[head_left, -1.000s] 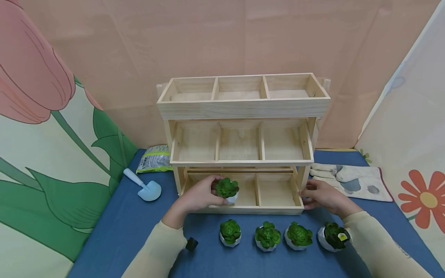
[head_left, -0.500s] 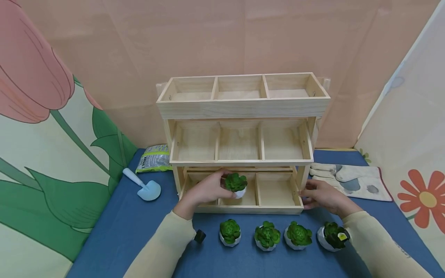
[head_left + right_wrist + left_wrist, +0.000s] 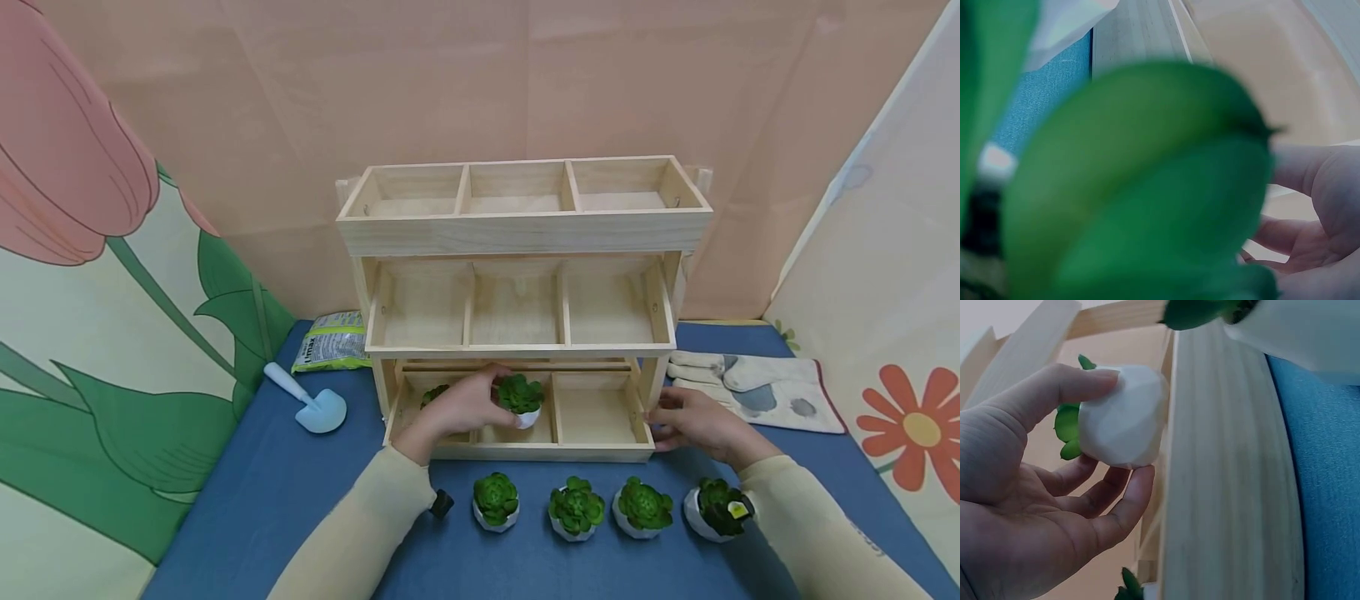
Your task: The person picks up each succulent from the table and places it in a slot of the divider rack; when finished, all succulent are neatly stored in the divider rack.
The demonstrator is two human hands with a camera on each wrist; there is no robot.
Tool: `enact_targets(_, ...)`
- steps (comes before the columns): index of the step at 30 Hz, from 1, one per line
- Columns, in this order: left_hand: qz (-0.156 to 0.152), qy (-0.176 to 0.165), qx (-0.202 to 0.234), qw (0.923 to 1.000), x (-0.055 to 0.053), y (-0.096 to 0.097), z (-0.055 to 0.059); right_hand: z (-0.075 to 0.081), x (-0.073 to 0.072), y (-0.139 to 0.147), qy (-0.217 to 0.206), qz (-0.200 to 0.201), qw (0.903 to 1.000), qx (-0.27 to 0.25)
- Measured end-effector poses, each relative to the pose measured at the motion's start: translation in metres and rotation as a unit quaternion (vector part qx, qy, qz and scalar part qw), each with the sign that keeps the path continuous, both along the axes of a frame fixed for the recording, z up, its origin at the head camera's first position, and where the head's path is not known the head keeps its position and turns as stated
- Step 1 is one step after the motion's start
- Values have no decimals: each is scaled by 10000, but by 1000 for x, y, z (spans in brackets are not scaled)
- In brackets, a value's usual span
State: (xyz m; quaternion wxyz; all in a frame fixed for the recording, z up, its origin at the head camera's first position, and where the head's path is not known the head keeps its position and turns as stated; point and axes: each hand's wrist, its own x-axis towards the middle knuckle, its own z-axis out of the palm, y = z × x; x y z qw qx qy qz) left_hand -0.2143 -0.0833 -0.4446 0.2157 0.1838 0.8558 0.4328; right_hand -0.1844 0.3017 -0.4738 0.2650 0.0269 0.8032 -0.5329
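Observation:
My left hand (image 3: 468, 404) pinches a small potted succulent (image 3: 522, 398) by its white faceted pot, over the middle compartment of the bottom tray (image 3: 600, 454) of a three-tier wooden shelf (image 3: 525, 237). In the left wrist view, the thumb lies on one side of the pot (image 3: 1125, 419) and the fingertips on the other. Another succulent (image 3: 433, 393) sits in the left compartment, partly hidden behind that hand. My right hand (image 3: 693, 425) grips the right end of the bottom tray with bent fingers; in the right wrist view a blurred leaf (image 3: 1147, 187) covers the fingertips.
Several potted succulents (image 3: 576, 507) stand in a row on the blue cloth (image 3: 525, 575) in front, the rightmost beside my right sleeve. A light blue trowel (image 3: 321, 410) and a packaged bag (image 3: 333, 340) lie left of the shelf. Gloves (image 3: 772, 392) lie at right.
My left hand has carried its succulent rightward to the middle compartment, uncovering the succulent in the left compartment. My right hand has stayed at the tray's right end.

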Motion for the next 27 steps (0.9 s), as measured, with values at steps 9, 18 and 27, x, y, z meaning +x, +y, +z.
enact_targets(9,-71,252,-574,9980,-4,14,-17,-2,-1,1,-43,-26,10000,17)
enact_targets(18,-29,81,-689,9976,0,18,-23,0,-2,0,-64,-45,10000,38)
enact_targets(27,-8,114,-908,9958,2,22,-22,-3,-2,2,-58,-42,10000,13)
